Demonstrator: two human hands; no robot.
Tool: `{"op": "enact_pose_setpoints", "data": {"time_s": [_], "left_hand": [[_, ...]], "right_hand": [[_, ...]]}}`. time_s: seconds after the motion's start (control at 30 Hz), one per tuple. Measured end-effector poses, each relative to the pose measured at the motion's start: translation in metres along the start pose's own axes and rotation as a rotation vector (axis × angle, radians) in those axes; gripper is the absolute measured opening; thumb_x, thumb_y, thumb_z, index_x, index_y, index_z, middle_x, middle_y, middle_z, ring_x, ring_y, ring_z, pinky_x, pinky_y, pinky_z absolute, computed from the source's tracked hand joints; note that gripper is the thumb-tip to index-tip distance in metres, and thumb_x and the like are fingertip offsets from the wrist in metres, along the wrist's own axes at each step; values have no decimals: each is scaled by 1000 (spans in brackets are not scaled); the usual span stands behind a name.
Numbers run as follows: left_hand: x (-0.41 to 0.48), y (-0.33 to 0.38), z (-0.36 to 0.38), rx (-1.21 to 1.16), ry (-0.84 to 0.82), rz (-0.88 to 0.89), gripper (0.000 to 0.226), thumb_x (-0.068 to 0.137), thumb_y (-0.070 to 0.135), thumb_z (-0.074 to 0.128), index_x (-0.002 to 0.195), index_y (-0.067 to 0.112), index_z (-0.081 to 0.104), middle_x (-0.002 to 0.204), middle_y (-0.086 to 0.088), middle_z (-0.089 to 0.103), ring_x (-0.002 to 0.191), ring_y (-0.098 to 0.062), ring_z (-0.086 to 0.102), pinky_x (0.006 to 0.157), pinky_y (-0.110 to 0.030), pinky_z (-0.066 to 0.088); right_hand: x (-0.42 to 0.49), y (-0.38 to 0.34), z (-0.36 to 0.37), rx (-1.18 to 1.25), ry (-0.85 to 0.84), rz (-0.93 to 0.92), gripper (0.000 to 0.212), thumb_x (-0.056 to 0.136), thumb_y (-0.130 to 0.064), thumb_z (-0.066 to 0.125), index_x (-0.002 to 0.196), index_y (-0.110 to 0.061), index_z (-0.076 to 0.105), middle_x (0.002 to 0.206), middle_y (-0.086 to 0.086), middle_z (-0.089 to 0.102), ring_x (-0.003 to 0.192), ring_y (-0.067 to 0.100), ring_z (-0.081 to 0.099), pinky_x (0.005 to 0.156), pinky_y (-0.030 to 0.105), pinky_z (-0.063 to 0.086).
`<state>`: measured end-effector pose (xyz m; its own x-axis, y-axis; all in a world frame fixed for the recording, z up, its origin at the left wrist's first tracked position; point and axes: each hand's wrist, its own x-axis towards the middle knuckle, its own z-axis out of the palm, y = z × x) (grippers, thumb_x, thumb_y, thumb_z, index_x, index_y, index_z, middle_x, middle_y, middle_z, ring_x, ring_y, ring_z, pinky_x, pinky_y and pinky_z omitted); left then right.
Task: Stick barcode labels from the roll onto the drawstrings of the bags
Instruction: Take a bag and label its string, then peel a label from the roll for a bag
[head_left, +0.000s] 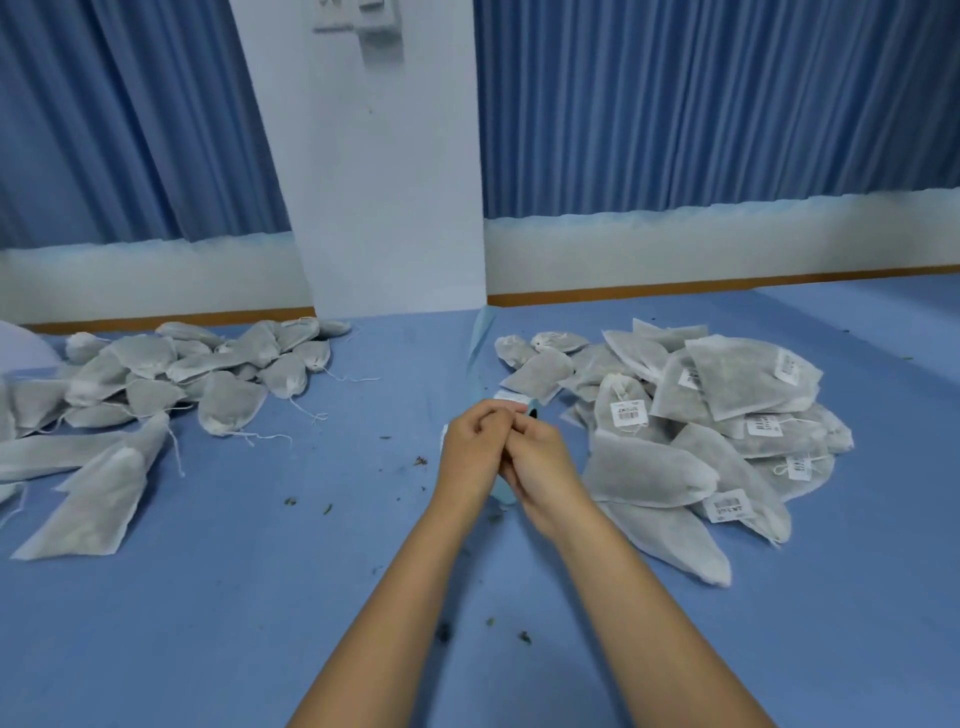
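Note:
My left hand (475, 452) and my right hand (540, 460) meet over the middle of the blue table, fingers curled together round the label roll (505, 493). Only pale blue bits of the roll show under the hands, with its dark core (533, 413) and a white barcode label (511, 397) just beyond my fingertips. What the fingertips pinch is hidden. A pale blue backing strip (480, 343) trails away toward the wall. A heap of grey drawstring bags (727, 441) carrying barcode labels lies to the right. A spread of bags without visible labels (171, 384) lies to the left.
The blue table surface (311, 597) carries small dark crumbs near my forearms. A white pillar (384, 208) and blue curtains (727, 104) stand behind the table's far edge. Loose strings trail out from the left-hand bags.

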<state>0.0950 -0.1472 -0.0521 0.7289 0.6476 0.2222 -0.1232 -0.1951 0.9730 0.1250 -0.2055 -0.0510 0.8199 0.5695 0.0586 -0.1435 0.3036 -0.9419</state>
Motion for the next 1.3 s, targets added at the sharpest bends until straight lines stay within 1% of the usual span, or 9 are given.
{"op": "enact_pose_setpoints", "data": {"time_s": [0.23,0.37,0.5,0.6,0.7,0.83,1.0,1.1,1.3], "left_hand": [[4,-31,-110,173,215,52,23,91,3,52,84,14,71,81,2,71,78,-7,66,71,-19,48],[13,-60,-180,720,564,64,27,94,17,56,116,4,63,120,-14,63,118,-30,54,100,-34,38],[23,-83,-260,1124,622,-305,77,91,20,58,153,4,14,159,-27,0,140,-38,26,110,-41,30],[34,-93,-301,1160,639,-509,84,97,28,53,153,3,-4,158,-27,5,133,-37,40,99,-40,39],[45,-93,-319,1260,647,-575,67,98,28,52,150,0,19,150,-13,29,113,-28,59,81,-34,44],[48,-87,-308,1524,552,-563,39,96,44,50,121,15,57,124,-4,53,116,-23,50,93,-34,35],[37,-65,-242,887,361,9,2,87,9,53,89,8,53,92,-12,60,91,-35,55,73,-39,38],[28,-49,-195,701,143,171,17,83,-1,48,86,16,44,73,-2,56,74,-35,55,64,-43,42],[27,-39,-120,635,201,271,23,80,4,51,83,25,43,65,8,53,62,-20,48,55,-31,29]], "right_hand": [[5,54,94,-17,-151,70,26,89,7,46,76,0,68,73,11,65,71,14,61,66,23,47],[13,91,126,-346,-165,105,23,87,2,53,67,-3,62,49,3,52,44,13,44,45,21,34],[17,117,129,-597,-221,51,26,87,4,49,69,-6,65,44,-8,52,38,3,44,46,18,37],[21,119,125,-592,-234,53,28,89,3,48,70,-11,63,49,-1,53,38,6,44,45,17,38],[21,118,125,-610,-273,64,27,88,3,46,74,-10,64,51,1,55,40,7,47,47,16,40],[19,113,126,-624,-323,65,23,90,1,48,77,-8,65,60,4,60,47,8,53,51,15,42],[17,87,125,-664,-279,-271,46,81,17,41,112,-12,60,114,0,54,99,10,56,83,14,46],[24,57,112,-760,-355,-469,72,75,25,34,136,-10,46,139,-3,37,124,4,40,105,16,34],[32,31,70,-840,-184,-450,21,85,3,60,101,-8,66,87,5,66,79,21,62,75,28,50]]}}
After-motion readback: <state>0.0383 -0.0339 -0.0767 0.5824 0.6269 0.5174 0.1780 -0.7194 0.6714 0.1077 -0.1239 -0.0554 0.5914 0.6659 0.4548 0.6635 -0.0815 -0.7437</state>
